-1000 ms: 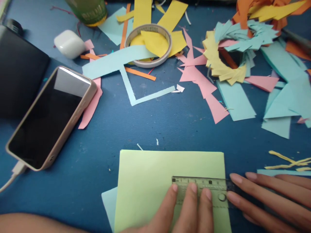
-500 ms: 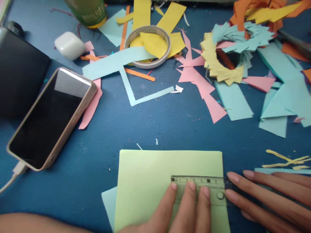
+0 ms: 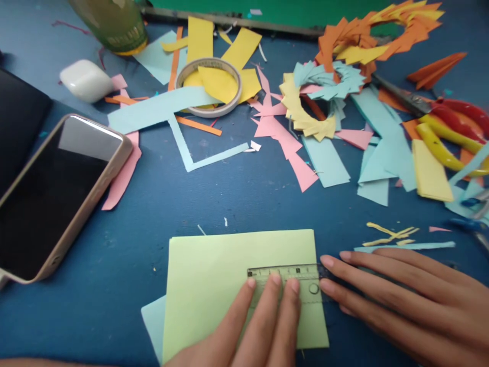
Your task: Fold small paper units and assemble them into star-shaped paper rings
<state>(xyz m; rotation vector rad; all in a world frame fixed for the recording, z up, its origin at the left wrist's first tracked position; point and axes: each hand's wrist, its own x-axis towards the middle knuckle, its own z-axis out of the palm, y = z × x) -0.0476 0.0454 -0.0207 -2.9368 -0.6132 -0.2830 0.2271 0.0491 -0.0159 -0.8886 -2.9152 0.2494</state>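
Observation:
A light green sheet of paper (image 3: 206,275) lies at the front, over a light blue piece (image 3: 153,318) whose corner sticks out at the left. Across the green sheet is a clear plastic ruler (image 3: 284,270), its zero end near the middle and the rest running past the sheet's right edge. Three fingertips of my left hand (image 3: 244,331) press on the ruler, spread apart. My right hand (image 3: 408,300) is flat with fingers stretched out, its fingertips at the ruler where it leaves the paper. It covers the ruler's far part.
A phone (image 3: 64,193) and white case (image 3: 87,80) lie left, a bottle (image 3: 114,25) behind them. A tape roll (image 3: 239,86) sits among paper scraps. Folded paper rings (image 3: 290,104) are at the back right, near red-and-yellow-handled pliers (image 3: 439,142). Yellow strips (image 3: 389,234) lie beyond my right hand.
The view has shifted right, bringing the pliers and more scraps into sight. Both hands remain at the ruler on the green paper, in nearly the same place.

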